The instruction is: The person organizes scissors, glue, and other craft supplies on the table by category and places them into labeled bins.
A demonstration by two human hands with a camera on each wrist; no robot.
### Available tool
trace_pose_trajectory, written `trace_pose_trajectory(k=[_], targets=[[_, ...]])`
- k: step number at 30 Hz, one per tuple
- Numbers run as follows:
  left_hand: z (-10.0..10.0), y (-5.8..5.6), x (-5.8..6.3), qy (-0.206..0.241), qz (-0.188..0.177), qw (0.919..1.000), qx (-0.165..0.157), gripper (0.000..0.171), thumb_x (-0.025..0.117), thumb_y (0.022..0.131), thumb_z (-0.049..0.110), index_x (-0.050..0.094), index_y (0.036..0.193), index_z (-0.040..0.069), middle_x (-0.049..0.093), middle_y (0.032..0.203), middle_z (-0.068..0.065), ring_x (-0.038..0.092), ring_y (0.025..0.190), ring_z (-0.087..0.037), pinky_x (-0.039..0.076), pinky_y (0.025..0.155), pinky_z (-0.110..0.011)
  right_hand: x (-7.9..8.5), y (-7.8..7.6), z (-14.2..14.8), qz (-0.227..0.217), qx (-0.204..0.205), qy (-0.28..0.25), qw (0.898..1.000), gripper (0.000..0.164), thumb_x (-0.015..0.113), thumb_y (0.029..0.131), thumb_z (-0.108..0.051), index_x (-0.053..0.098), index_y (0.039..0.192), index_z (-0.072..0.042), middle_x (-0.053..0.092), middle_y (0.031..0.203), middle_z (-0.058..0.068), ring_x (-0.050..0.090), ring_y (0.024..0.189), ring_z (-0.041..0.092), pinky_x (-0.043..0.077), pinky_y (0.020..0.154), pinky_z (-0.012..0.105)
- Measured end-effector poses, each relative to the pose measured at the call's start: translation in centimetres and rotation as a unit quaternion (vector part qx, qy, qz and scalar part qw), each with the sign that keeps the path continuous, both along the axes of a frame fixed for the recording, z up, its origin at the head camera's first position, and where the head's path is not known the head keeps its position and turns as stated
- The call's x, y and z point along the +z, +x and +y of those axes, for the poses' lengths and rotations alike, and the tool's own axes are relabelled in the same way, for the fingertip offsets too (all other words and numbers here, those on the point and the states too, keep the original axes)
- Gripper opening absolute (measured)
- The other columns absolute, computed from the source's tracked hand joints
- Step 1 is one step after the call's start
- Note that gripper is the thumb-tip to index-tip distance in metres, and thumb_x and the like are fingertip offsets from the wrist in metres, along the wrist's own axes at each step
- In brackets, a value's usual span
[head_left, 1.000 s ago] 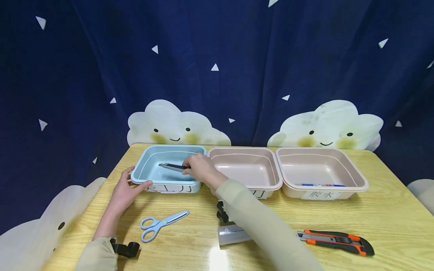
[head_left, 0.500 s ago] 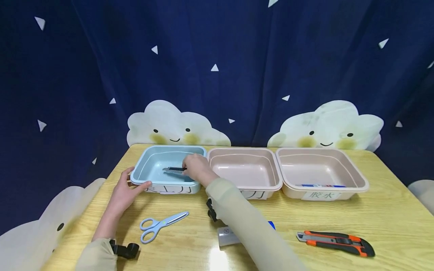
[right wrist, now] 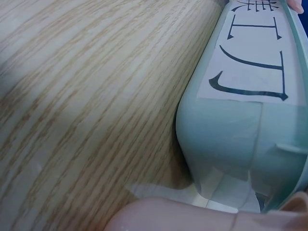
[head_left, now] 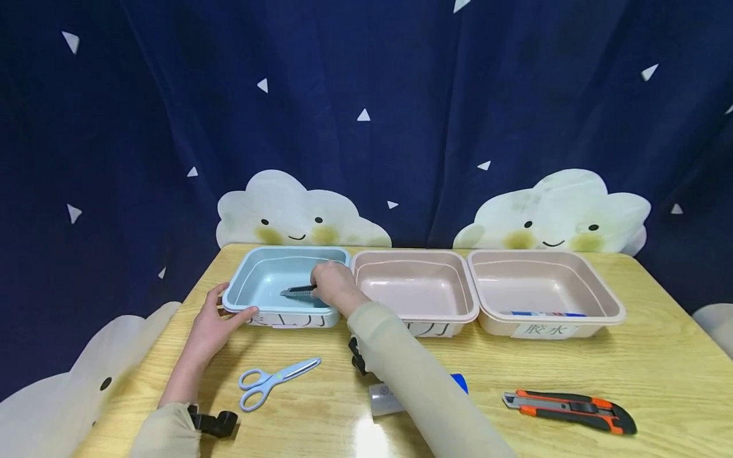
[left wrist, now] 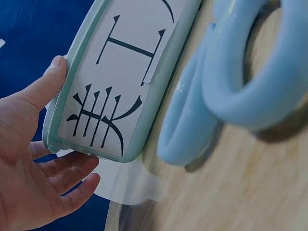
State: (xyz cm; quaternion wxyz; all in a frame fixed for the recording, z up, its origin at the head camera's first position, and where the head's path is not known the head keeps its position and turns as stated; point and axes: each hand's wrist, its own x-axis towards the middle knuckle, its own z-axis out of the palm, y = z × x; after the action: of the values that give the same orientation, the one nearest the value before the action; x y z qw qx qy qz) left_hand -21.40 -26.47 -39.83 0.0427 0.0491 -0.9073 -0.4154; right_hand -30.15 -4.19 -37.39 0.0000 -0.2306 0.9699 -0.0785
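Observation:
In the head view my right hand [head_left: 332, 284] reaches over the right part of the light blue bin [head_left: 269, 253] and holds a small black utility knife [head_left: 299, 291], its blade end pointing left, low inside the bin. My left hand [head_left: 213, 327] holds the bin's front left corner, the thumb [left wrist: 50, 77] over the front rim and the fingers [left wrist: 72, 175] around the side. A paper label [left wrist: 108, 110] with black characters covers the bin's front. From the right wrist, the bin's labelled front [right wrist: 257, 72] shows, while the right hand's grip is out of sight.
Beside the blue bin stand two pinkish bins, one in the middle [head_left: 409, 254] and one at right [head_left: 611, 308] with a blue-and-white tube [head_left: 546, 313] inside. Light blue scissors [head_left: 277, 380], a clear blue-capped bottle [head_left: 386, 399] partly under the right sleeve, and an orange-black utility knife [head_left: 569, 410] lie in front.
The right hand, gripping the small knife, has moved slightly right and lower into the blue bin. More of the bottle's blue cap shows past the sleeve. The left hand stays on the corner.

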Motion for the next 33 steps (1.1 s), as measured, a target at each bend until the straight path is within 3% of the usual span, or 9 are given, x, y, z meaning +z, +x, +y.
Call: trace_pose_trajectory(k=[13,19,33], targets=[[0.06,0.01,-0.22,0.004,-0.003,1.0000,0.001,0.097,0.066,0.079,0.047,0.008,0.145,0.004,0.036,0.130,-0.024,0.044,0.112,-0.037,0.038,0.082,-0.039,0.12,0.15,0.08,-0.005,-0.002,0.001,1.000,0.023,0.073,0.077,-0.029,0.071,0.098,-0.021,0.068,0.098,-0.008,0.061,0.089,0.011,0.048,0.074,0.028],[-0.01,0.04,-0.17,-0.001,0.000,1.0000,0.001,0.097,0.065,0.079,0.046,0.009,0.145,0.004,0.037,0.129,-0.024,0.045,0.111,-0.037,0.038,0.081,-0.039,0.17,0.31,0.27,0.008,0.006,-0.033,0.999,0.023,0.066,0.082,-0.018,0.069,0.105,-0.019,0.066,0.106,-0.005,0.060,0.099,0.013,0.047,0.081,0.028],[-0.06,-0.10,-0.19,0.002,0.003,1.0000,0.000,0.096,0.066,0.079,0.045,0.009,0.144,0.003,0.037,0.128,-0.025,0.045,0.110,-0.037,0.038,0.080,-0.037,0.62,0.73,0.89,0.027,0.012,-0.102,0.994,0.014,0.061,0.087,-0.016,0.070,0.098,-0.018,0.068,0.097,-0.005,0.061,0.088,0.010,0.047,0.077,0.025]])
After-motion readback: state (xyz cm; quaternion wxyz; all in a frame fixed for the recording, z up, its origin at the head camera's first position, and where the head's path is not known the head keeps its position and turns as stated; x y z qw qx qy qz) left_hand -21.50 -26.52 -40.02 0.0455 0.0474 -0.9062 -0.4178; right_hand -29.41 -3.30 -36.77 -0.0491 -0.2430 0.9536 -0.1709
